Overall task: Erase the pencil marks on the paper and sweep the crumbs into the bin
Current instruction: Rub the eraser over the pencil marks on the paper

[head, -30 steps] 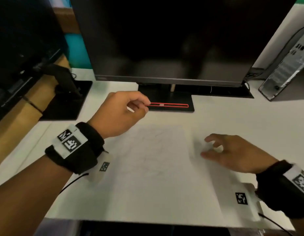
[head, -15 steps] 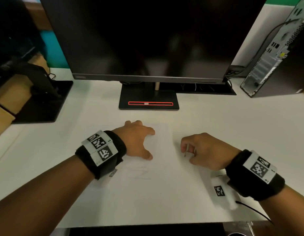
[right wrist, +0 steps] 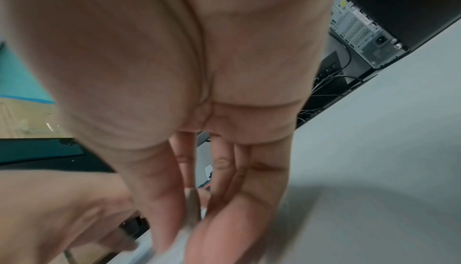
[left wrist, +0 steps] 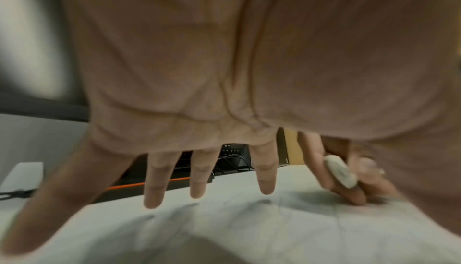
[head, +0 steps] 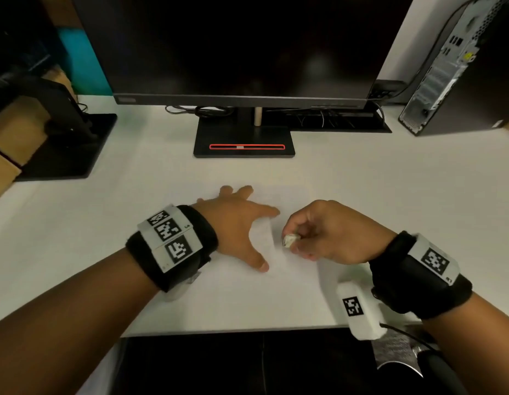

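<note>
A white sheet of paper (head: 279,280) lies on the white desk in front of me, with faint pencil lines (left wrist: 282,207) showing in the left wrist view. My left hand (head: 236,223) presses flat on the sheet with fingers spread. My right hand (head: 321,232) pinches a small, worn, off-white eraser (head: 290,240) between thumb and fingers, right beside my left thumb and low over the paper. The eraser (left wrist: 340,171) also shows in the left wrist view, and blurred (right wrist: 193,205) in the right wrist view. No bin shows in any view.
A dark monitor (head: 242,52) on a black stand (head: 244,143) stands behind the paper. A computer tower (head: 458,67) is at the back right, a second black stand (head: 68,143) at the left. The desk's front edge (head: 247,330) runs just below my wrists.
My left hand came down from near the monitor stand and now lies spread flat on the paper. My right hand closed on the eraser and moved left toward my left thumb.
</note>
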The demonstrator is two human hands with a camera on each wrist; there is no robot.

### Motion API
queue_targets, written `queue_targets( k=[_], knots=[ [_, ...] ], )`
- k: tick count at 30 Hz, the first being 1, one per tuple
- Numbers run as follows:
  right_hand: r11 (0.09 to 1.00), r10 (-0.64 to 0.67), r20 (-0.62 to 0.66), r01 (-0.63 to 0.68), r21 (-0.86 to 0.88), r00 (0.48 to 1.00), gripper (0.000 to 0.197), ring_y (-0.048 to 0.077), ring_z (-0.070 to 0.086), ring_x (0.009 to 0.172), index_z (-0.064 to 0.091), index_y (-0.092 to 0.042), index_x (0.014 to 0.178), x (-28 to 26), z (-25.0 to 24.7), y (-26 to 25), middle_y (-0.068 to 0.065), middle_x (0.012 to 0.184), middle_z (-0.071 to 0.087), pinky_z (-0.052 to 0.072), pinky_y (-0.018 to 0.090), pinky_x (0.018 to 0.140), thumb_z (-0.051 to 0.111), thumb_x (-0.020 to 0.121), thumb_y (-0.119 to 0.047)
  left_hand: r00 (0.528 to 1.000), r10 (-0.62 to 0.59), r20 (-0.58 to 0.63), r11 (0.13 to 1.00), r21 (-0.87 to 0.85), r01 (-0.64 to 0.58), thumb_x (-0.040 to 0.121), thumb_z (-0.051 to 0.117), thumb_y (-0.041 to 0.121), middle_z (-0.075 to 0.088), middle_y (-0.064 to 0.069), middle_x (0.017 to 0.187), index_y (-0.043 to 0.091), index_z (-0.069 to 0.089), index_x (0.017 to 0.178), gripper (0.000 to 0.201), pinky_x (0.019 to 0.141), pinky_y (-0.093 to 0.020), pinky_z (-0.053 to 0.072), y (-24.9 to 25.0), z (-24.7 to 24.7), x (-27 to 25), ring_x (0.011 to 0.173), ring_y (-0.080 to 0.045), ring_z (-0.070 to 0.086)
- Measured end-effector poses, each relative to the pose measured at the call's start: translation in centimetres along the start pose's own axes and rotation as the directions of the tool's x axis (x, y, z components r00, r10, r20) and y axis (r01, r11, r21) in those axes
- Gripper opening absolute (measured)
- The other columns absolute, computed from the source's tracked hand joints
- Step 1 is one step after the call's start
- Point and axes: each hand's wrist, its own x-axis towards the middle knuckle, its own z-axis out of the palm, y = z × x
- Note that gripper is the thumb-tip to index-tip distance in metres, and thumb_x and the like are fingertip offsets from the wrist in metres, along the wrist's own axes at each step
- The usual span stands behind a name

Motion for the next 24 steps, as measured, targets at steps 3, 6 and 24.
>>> queue_targets(
  k=[3, 6, 24],
  knots=[
    [0.993, -0.002, -0.021, 0.0, -0.115, 1.0, 0.009, 0.001, 0.057, 0.055, 0.076, -0.026, 0.092, -0.3, -0.2, 0.3, -0.016, 0.062, 0.065, 0.046, 0.016, 0.06, 0.068, 0.094, -0.022, 0.997, -0.001, 0.081, 1.0, -0.016, 0.002, 0.055, 0.078, 0.078, -0.013, 0.004, 0.167, 0.069, 0.001, 0.145, 0.118, 0.119, -0.059, 0.02, -0.7, 0.6, -0.7, 0.152, -0.029, -0.013],
    [0.979, -0.039, -0.04, 0.03, -0.203, 0.998, 0.009, 0.0, 0.056, 0.059, 0.075, -0.025, 0.092, -0.8, 0.1, 0.6, -0.022, 0.062, 0.062, 0.041, 0.011, 0.06, 0.066, 0.094, -0.024, 0.996, -0.019, 0.091, 1.0, 0.008, 0.018, 0.058, 0.076, 0.08, -0.017, 0.005, 0.166, 0.072, -0.003, 0.142, 0.115, 0.119, -0.059, 0.019, -0.9, 0.7, -0.9, 0.151, -0.03, -0.016],
    [0.925, -0.09, -0.026, 0.074, -0.373, 0.996, 0.017, 0.012, 0.051, 0.055, 0.063, -0.017, 0.073, -0.3, 0.5, 1.0, -0.001, 0.06, 0.06, 0.042, 0.021, 0.055, 0.065, 0.088, -0.026, 0.984, 0.037, 0.172, 0.995, 0.081, -0.052, 0.059, 0.079, 0.075, -0.028, 0.015, 0.162, 0.065, -0.009, 0.145, 0.123, 0.117, -0.063, 0.021, -0.5, 0.5, -0.3, 0.149, -0.036, -0.024]
  ],
)
